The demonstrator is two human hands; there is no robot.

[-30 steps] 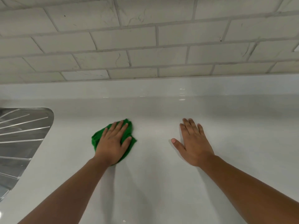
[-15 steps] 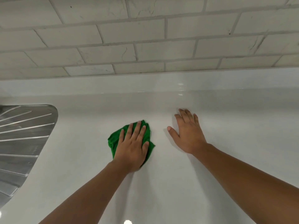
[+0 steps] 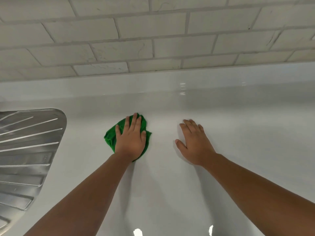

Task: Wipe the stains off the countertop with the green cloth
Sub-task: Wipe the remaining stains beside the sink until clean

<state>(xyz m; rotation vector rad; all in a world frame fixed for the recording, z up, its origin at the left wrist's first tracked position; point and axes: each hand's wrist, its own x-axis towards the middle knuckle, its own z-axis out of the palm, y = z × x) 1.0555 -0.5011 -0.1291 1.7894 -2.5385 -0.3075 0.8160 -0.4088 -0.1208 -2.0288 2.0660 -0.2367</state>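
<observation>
A crumpled green cloth lies on the glossy white countertop, a little left of centre. My left hand presses flat on top of it, fingers spread and pointing toward the wall, covering most of the cloth. My right hand rests palm down on the bare countertop to the right of the cloth, fingers apart, holding nothing. I can make out no distinct stain on the surface around the cloth.
A ribbed stainless-steel draining board takes up the left edge of the counter. A white upstand and a wall of pale brick-pattern tiles close off the back. Light glares show on the counter near the bottom.
My left hand slid the cloth right toward my right hand, then back left and slightly farther from me. My right hand stayed flat on the counter.
</observation>
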